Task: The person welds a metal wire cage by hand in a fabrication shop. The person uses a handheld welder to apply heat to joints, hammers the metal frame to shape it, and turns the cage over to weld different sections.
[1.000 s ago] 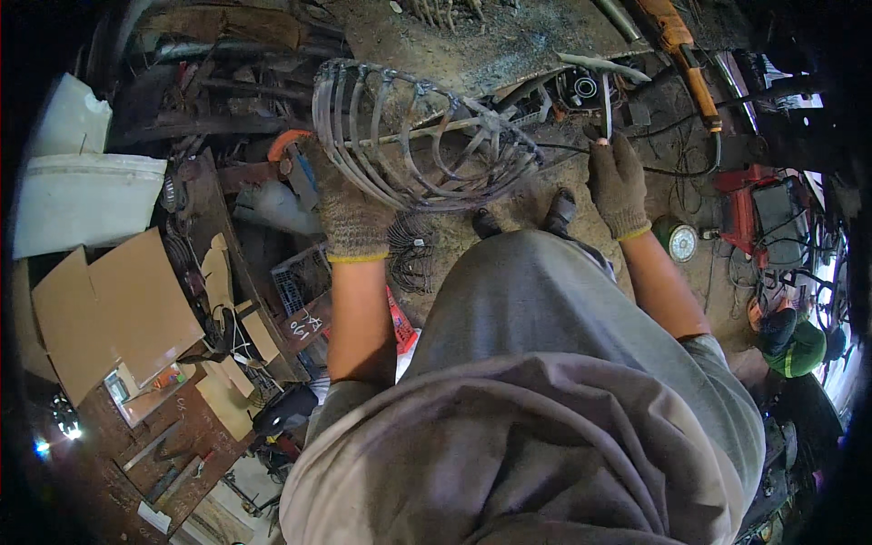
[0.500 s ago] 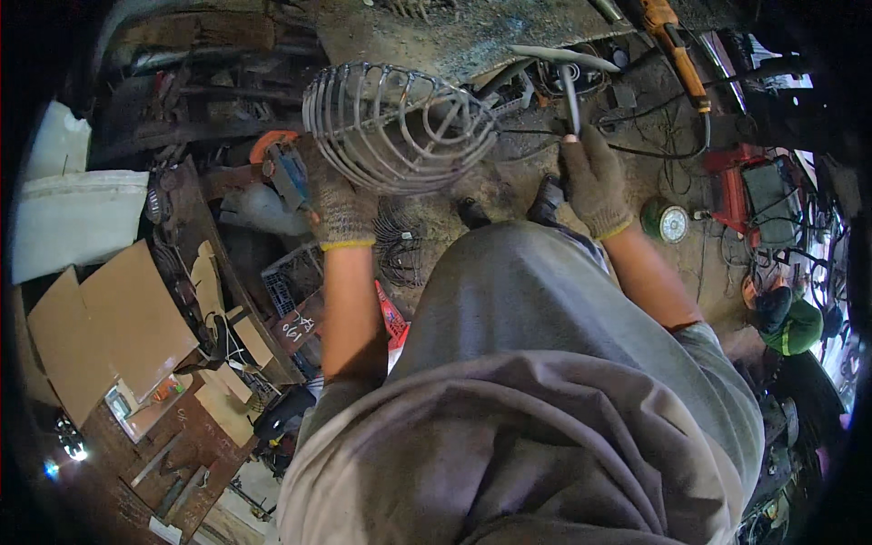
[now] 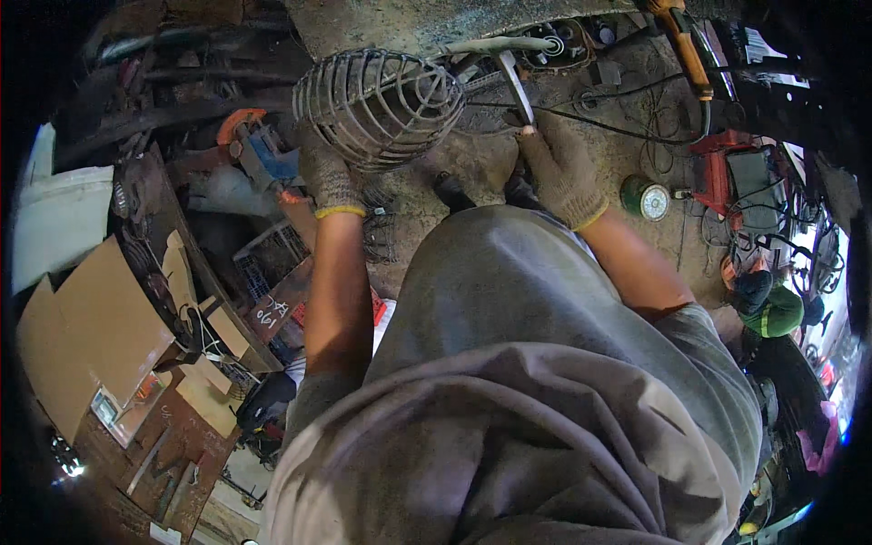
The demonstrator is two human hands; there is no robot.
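Observation:
A dome-shaped cage of grey metal rods (image 3: 381, 111) is tilted on its side over the near edge of the work table. My gloved left hand (image 3: 329, 177) is closed around its left underside, with the fingertips hidden behind the rods. To the right, my gloved right hand (image 3: 563, 171) grips the lower end of a chipping hammer (image 3: 516, 86) with a metal handle. The hammer's long, slim head lies crosswise at the top, its left end close to the cage's upper right side; whether they touch I cannot tell.
The metal table top (image 3: 400, 23) lies ahead. An orange power tool (image 3: 686, 54) with a black cable is at upper right. A round green-rimmed can (image 3: 645, 198) and a red machine (image 3: 722, 177) stand on the floor. Cardboard (image 3: 91, 336) lies left; a person in a green cap (image 3: 777, 313) is at right.
The hammer has swung left and its head has come nearer the cage. The cage and both hands appear a little further left, as the whole view has shifted.

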